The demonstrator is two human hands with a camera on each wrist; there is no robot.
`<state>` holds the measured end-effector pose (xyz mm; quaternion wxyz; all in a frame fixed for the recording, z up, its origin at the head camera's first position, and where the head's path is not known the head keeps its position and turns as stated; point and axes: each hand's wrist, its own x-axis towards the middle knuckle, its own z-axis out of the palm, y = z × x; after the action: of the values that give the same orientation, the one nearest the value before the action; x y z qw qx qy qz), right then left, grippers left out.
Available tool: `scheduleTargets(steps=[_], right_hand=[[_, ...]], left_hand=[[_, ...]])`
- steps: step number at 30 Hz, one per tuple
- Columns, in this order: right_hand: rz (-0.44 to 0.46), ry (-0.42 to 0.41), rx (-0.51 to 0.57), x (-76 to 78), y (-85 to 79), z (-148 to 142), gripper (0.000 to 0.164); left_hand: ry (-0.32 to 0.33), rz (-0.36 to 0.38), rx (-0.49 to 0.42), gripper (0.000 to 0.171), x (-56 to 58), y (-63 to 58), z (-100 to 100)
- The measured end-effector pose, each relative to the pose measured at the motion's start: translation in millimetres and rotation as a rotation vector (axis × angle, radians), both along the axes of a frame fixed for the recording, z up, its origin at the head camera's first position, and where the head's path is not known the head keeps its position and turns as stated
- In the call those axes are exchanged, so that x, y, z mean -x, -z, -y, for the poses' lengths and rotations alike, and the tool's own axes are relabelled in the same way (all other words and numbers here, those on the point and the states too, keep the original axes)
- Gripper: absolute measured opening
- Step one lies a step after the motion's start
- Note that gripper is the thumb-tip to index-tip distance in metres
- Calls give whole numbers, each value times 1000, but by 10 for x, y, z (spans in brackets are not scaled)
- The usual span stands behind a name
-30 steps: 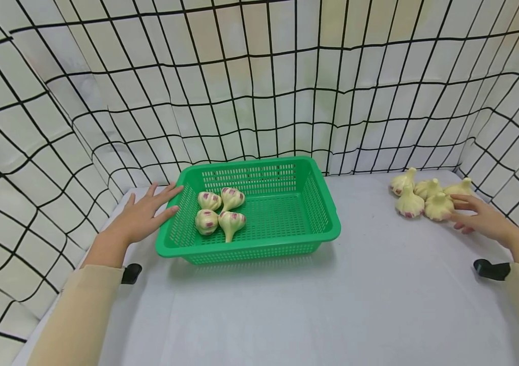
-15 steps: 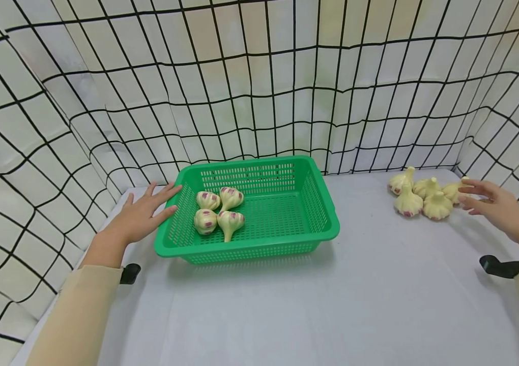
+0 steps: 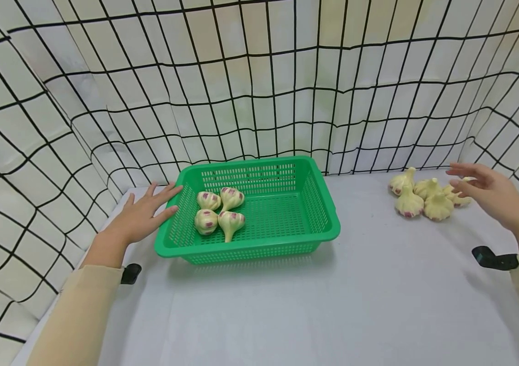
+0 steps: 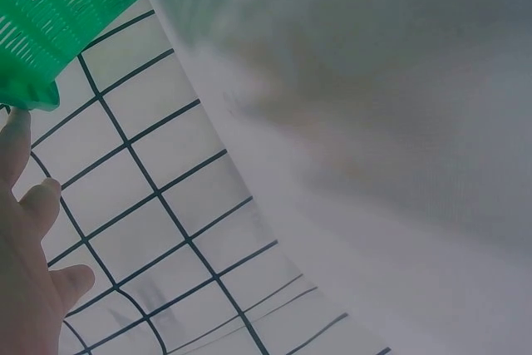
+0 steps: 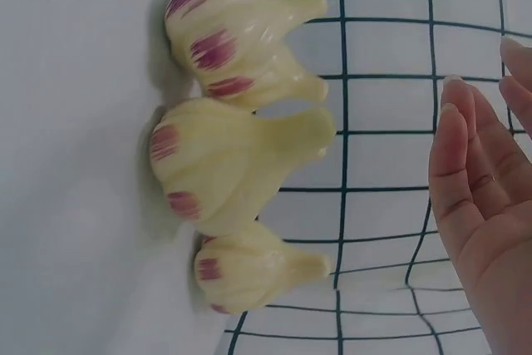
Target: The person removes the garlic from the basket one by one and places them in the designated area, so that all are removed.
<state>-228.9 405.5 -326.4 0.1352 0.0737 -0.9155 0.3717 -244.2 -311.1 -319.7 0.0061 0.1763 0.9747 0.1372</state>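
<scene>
A green plastic basket (image 3: 259,249) stands left of the middle in the head view. Several garlic bulbs (image 3: 232,222) with purple streaks lie in its left half. My left hand (image 3: 138,216) rests its spread, straight fingers on the basket's left rim; in the left wrist view a fingertip meets the rim (image 4: 33,97). At the right, several more garlic bulbs (image 3: 409,203) sit in a tight cluster on the white table. Just above the right side of that cluster hovers my right hand (image 3: 493,195), fingers relaxed and holding nothing. The right wrist view shows it apart from the bulbs (image 5: 220,160).
Black-and-white grid cloth (image 3: 259,101) walls in the table (image 3: 287,315) at the back and both sides. The right-hand bulbs lie near the back right corner. A black wrist-worn device (image 3: 493,258) juts from the right sleeve.
My right hand has drawn back from the nearest bulbs, then lifted and moved toward the back over the cluster's right side. The left hand and the basket have stayed in place.
</scene>
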Motion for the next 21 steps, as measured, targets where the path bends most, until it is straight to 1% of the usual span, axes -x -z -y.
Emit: scheduleTargets(steps=[4,7,11,21], right_hand=[[0,-39,-12,-21,-120,149,53],[13,-85,-4,-31,-196,267,50],[30,-126,-23,-21,-292,429,47],[47,-197,-40,108,-527,801,42]], left_hand=[[0,1,1,67,3,2,-1],[2,0,0,67,1,3,-1],[5,-5,-1,67,-1,9,4],[6,-9,-10,67,1,11,2]])
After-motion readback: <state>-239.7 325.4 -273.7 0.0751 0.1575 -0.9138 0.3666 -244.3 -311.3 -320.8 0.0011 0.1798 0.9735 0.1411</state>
